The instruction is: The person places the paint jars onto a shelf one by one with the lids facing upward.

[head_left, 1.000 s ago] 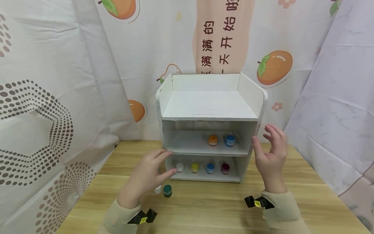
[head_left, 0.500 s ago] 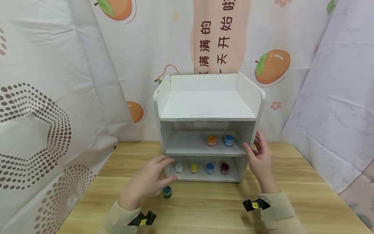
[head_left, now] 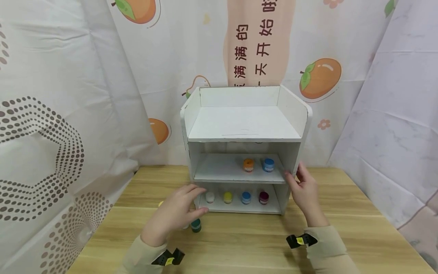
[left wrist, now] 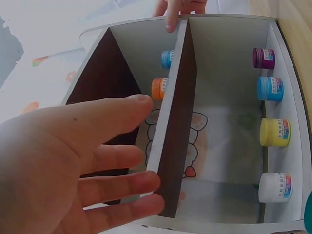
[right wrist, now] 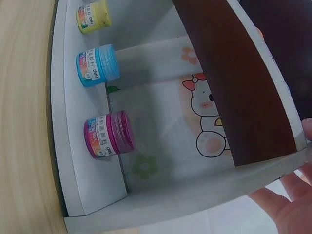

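Note:
A white wooden shelf (head_left: 244, 122) stands on the table. My right hand (head_left: 305, 190) holds its right side panel, thumb at the front edge and fingers on the outer face. My left hand (head_left: 178, 208) hovers by the left side, fingers spread and relaxed, holding nothing. Along the bottom level stand a white paint jar (head_left: 210, 197), a yellow paint jar (head_left: 227, 197), a blue paint jar (head_left: 246, 197) and a purple paint jar (right wrist: 108, 134). The middle level bears an orange paint jar (head_left: 248, 165) and another blue paint jar (head_left: 268, 165).
A dark green jar (head_left: 196, 225) stands on the wooden table (head_left: 246, 243) beside my left hand. That hand mostly hides a white jar and something yellow (head_left: 160, 204). Printed curtains (head_left: 164, 76) hang behind and at both sides.
My right hand has moved left from beside the shelf and taken hold of its right side panel. The left hand has barely moved.

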The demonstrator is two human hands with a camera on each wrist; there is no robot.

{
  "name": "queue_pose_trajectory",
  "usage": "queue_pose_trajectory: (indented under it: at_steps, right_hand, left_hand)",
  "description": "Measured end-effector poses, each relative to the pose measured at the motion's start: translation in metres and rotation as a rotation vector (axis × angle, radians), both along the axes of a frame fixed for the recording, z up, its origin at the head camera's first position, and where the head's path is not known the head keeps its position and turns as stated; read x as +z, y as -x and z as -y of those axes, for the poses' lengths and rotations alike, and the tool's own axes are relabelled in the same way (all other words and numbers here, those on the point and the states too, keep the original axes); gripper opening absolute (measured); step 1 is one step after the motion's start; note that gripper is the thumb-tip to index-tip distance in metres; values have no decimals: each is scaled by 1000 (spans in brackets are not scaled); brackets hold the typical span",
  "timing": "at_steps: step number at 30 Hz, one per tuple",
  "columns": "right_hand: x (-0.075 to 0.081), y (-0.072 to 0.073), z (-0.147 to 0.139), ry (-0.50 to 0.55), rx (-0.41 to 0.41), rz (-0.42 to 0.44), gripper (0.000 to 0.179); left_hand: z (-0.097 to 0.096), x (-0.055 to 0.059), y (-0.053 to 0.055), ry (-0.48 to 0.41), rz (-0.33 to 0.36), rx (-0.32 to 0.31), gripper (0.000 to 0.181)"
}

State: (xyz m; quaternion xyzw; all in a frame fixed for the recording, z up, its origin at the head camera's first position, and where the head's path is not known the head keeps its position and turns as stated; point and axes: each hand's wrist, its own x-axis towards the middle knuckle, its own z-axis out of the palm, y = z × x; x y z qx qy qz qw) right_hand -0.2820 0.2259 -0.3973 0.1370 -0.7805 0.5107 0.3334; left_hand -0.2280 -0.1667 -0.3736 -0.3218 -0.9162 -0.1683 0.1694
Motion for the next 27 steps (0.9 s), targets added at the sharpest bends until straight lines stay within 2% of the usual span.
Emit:
queue_pose_trajectory:
  at_steps: [5, 8, 10, 14, 17, 22, 27]
  right_hand:
    - [6, -5, 1, -19, 15, -7, 56]
    - [-1, 2, -4, -30, 1, 10, 59]
    - [-6, 6, -7, -32, -2, 20, 60]
    - [6, -6, 0, -33, 23, 27, 59]
    - [10, -10, 2, -22, 42, 20, 59]
    - [-5, 4, -8, -28, 21, 35, 61]
    - [-10, 9, -12, -34, 28, 49, 61]
  left_hand:
    - [0, -5, 3, 2, 150, 18, 55]
    - [1, -10, 5, 4, 255, 31, 54]
    - [1, -14, 7, 6, 300, 40, 54]
    - [1, -22, 12, 28, 375, 69, 48]
    - [0, -28, 14, 44, 425, 62, 43]
    - [-3, -35, 16, 85, 462, 46, 33]
    - [-4, -41, 18, 116, 493, 64, 25]
